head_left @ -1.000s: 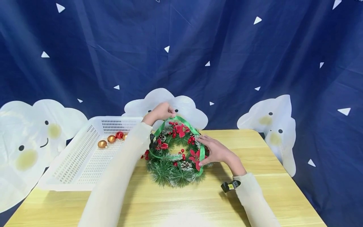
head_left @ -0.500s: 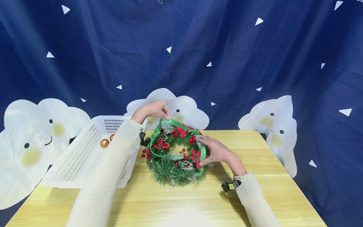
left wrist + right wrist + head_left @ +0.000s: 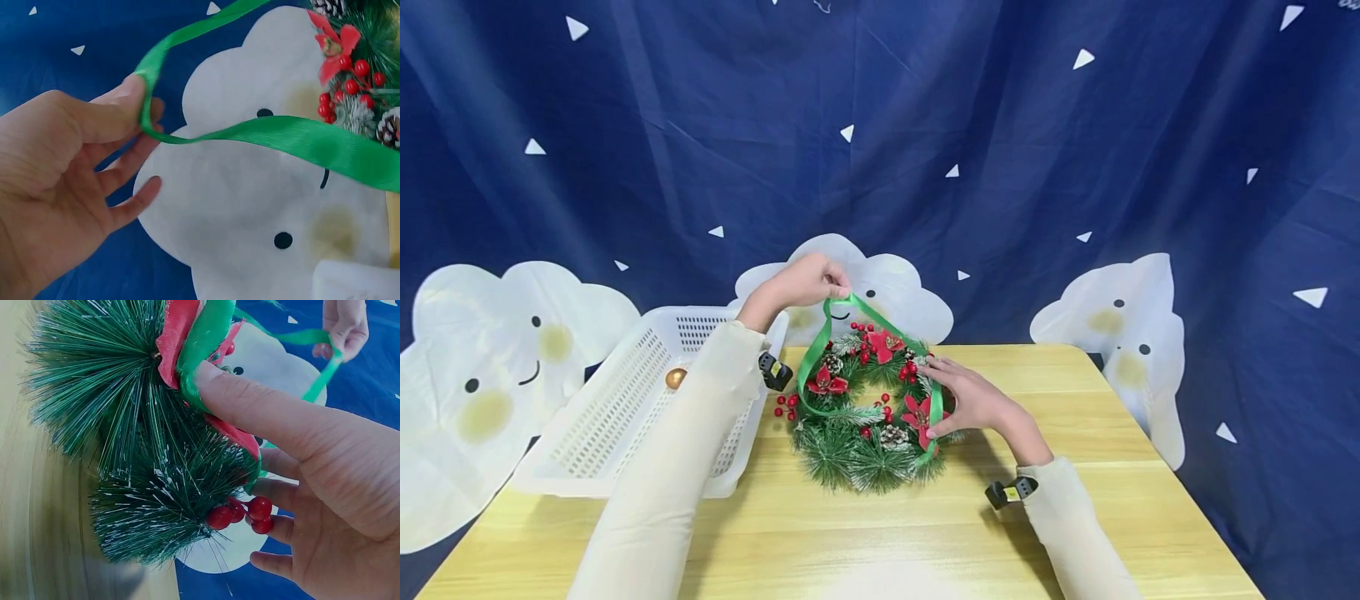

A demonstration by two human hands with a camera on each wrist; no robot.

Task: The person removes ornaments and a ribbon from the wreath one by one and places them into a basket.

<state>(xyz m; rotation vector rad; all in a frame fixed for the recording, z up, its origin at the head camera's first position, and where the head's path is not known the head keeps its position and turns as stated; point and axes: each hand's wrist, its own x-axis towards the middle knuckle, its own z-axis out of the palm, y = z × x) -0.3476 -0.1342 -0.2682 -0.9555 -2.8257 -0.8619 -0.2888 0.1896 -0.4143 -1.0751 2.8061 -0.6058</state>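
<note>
left hand (image 3: 56,187) pinches green ribbon (image 3: 300,140) beside wreath (image 3: 362,69).

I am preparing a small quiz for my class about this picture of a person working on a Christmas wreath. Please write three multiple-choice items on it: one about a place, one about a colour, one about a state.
1. Where does the white basket stand?
A. to the left of the wreath, seen from the head camera
B. on top of the wreath
C. to the right of the wreath

2. What colour is the ribbon?
A. gold
B. green
C. white

3. What is the left hand doing?
A. lying flat on the table
B. holding a gold ball
C. pinching the ribbon, raised above the wreath

Answers:
1 A, the basket sits at the table's left side, beside the wreath.
2 B, the left wrist view shows a bright green band.
3 C, thumb and fingers pinch the ribbon's fold there, while the right hand rests on the wreath.
</note>
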